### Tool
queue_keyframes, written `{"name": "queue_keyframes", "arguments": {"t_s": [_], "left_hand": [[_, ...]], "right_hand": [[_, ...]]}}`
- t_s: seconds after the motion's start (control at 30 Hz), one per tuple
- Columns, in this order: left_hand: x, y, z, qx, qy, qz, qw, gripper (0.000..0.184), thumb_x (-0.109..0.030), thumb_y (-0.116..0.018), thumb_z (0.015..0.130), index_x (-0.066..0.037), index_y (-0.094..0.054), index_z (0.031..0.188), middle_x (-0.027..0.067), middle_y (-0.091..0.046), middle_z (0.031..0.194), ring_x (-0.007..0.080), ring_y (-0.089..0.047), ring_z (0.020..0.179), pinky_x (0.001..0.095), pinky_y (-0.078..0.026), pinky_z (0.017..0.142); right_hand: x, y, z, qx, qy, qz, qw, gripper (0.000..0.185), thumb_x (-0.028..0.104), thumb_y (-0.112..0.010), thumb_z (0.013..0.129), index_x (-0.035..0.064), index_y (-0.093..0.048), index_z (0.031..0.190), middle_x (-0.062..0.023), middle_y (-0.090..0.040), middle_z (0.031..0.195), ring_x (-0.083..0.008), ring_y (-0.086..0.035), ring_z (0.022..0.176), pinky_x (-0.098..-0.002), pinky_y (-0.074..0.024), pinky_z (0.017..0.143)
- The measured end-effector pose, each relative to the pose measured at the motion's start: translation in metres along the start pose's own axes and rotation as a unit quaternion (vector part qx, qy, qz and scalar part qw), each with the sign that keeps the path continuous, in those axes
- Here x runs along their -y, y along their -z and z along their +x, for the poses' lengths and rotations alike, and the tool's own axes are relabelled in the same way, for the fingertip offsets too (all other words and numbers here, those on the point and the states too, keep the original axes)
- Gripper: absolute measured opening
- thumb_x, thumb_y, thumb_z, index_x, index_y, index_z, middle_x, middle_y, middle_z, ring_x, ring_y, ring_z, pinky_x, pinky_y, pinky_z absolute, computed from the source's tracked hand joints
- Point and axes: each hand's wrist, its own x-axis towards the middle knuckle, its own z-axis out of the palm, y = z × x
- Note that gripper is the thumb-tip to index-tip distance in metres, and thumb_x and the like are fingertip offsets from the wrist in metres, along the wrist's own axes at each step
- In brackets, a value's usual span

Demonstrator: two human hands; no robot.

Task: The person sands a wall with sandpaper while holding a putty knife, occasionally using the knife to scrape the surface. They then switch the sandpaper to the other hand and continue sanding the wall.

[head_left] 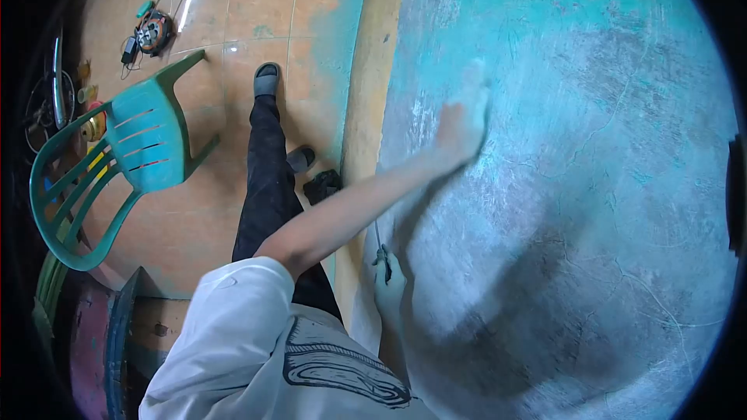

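Observation:
My left hand is raised against the wall, its fingers stretched out along the surface. Motion smears the fingers, and no object shows in them. The wall has worn turquoise paint, with grey scraped patches and thin cracks. Lower down, close to the wall's edge, my right hand is closed around the dark handle of a thin tool. A narrow shaft or blade points away from the fist, but its exact kind is unclear.
A green plastic chair is at the left on the orange tiled floor. Behind it lie a round corded device and several small items. A dark bundle lies near my sandalled feet, at the wall's base.

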Motion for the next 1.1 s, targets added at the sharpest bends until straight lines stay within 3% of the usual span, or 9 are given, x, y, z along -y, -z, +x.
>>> {"name": "queue_keyframes", "arguments": {"t_s": [0.2,0.47,0.57,0.67,0.7,0.77,0.87,0.97,1.1], "left_hand": [[-0.048,-0.015,0.036,0.007,-0.121,-0.036,0.992,0.053,-0.028,-0.034,0.111,0.001,-0.039,0.155,0.0248,-0.041,0.158,0.039,-0.041,0.147,0.039,-0.037,0.118],[0.02,0.011,-0.026,0.015,0.099,0.053,0.994,0.05,-0.019,-0.037,0.107,0.001,-0.042,0.153,0.0282,-0.052,0.148,0.0449,-0.053,0.134,0.0458,-0.044,0.112],[-0.044,0.0,-0.021,0.043,-0.12,-0.013,0.992,0.052,-0.024,-0.034,0.11,0.003,-0.04,0.155,0.0251,-0.04,0.16,0.0363,-0.038,0.15,0.0361,-0.031,0.123],[-0.046,-0.017,0.008,-0.008,-0.139,-0.012,0.99,0.05,-0.025,-0.035,0.11,0.0,-0.044,0.152,0.0281,-0.047,0.153,0.0406,-0.049,0.141,0.0405,-0.042,0.114],[-0.038,-0.006,0.021,0.027,-0.095,-0.029,0.995,0.048,-0.026,-0.037,0.11,-0.002,-0.048,0.15,0.0292,-0.053,0.144,0.0434,-0.059,0.127,0.0455,-0.049,0.103],[-0.02,0.016,0.039,0.063,0.068,-0.025,0.995,0.049,-0.022,-0.037,0.108,0.002,-0.045,0.15,0.0318,-0.048,0.148,0.0442,-0.048,0.138,0.0457,-0.041,0.114],[-0.001,0.025,0.026,0.068,0.173,0.014,0.982,0.05,-0.02,-0.036,0.107,0.004,-0.044,0.151,0.0325,-0.047,0.149,0.0447,-0.048,0.139,0.046,-0.041,0.115],[0.009,0.0,-0.019,-0.013,-0.11,0.052,0.993,0.049,-0.02,-0.036,0.108,0.005,-0.045,0.149,0.0314,-0.048,0.149,0.045,-0.058,0.127,0.0475,-0.049,0.104],[-0.071,-0.008,-0.013,0.033,-0.144,-0.036,0.988,0.049,-0.022,-0.039,0.109,0.004,-0.045,0.151,0.0243,-0.048,0.154,0.0368,-0.048,0.143,0.0381,-0.038,0.118]], "right_hand": [[0.007,0.011,0.002,0.005,-0.039,-0.005,0.999,0.035,0.008,-0.054,0.105,-0.0057,-0.062,0.136,-0.0088,-0.07,0.095,-0.0137,-0.064,0.083,-0.029,-0.0518,0.076],[0.001,0.009,-0.009,0.01,-0.022,-0.002,1.0,0.036,0.01,-0.056,0.103,-0.0049,-0.063,0.135,-0.0197,-0.074,0.109,-0.025,-0.072,0.098,-0.036,-0.0544,0.09],[-0.007,0.001,-0.008,-0.004,-0.008,-0.009,1.0,0.035,0.009,-0.055,0.105,-0.006,-0.062,0.135,-0.0116,-0.071,0.096,-0.0167,-0.066,0.088,-0.0312,-0.0532,0.081],[0.0,0.002,-0.004,-0.002,-0.023,0.005,1.0,0.035,0.01,-0.055,0.105,-0.0054,-0.062,0.135,-0.0113,-0.07,0.095,-0.0162,-0.066,0.088,-0.0308,-0.0529,0.081],[-0.001,0.004,-0.003,-0.002,-0.034,0.013,0.999,0.035,0.01,-0.055,0.105,-0.0052,-0.063,0.135,-0.0144,-0.071,0.099,-0.0193,-0.068,0.091,-0.0325,-0.0534,0.084],[-0.002,0.003,-0.006,-0.005,-0.059,0.035,0.998,0.035,0.011,-0.056,0.103,-0.0048,-0.063,0.134,-0.0206,-0.073,0.107,-0.0257,-0.072,0.096,-0.0358,-0.0545,0.088],[-0.006,0.004,-0.008,-0.005,-0.008,0.004,1.0,0.035,0.011,-0.055,0.106,-0.0047,-0.062,0.135,-0.0094,-0.068,0.092,-0.0152,-0.064,0.085,-0.0309,-0.0524,0.08],[-0.004,0.011,-0.005,0.022,-0.007,-0.031,0.999,0.034,0.011,-0.054,0.106,-0.0048,-0.063,0.135,-0.0093,-0.069,0.092,-0.0145,-0.064,0.085,-0.0307,-0.0523,0.08],[0.002,0.011,0.0,0.011,-0.038,-0.029,0.999,0.034,0.01,-0.054,0.106,-0.0055,-0.063,0.134,-0.0105,-0.07,0.092,-0.0148,-0.064,0.085,-0.0313,-0.0525,0.081]]}}
